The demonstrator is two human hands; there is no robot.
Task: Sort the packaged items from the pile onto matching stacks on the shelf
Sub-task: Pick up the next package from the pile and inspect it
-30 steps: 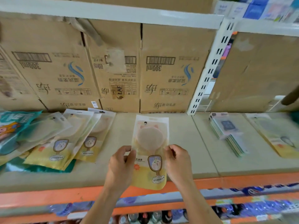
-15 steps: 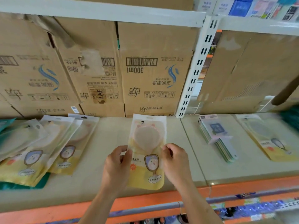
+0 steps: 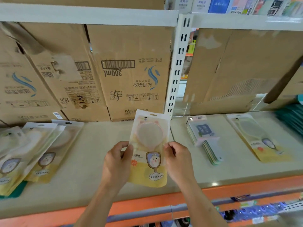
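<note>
Over the near edge of the shelf (image 3: 91,153), fingers of the left hand (image 3: 117,163) and right hand (image 3: 178,163) pinch the side edges of a packaged mirror (image 3: 150,138), top end raised. Similar packages (image 3: 32,153) lie fanned at left. A card stack (image 3: 205,141) and a matching package (image 3: 259,140) lie at right.

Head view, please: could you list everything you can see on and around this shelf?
mirror packet: one, yellow and clear, held over the shelf's middle
packet pile: several, yellow and clear, fanned out at left
green packet: one seen, teal, under the pile
card stack: one, pale, right of the post
lone packet: one, yellow and clear, further right
teal stack: one, far right
boxes: several, brown, at the back
post: one, white, slotted
shelf: beige, orange front edge
left hand: pinches the packet's left edge
right hand: pinches its right edge
</note>
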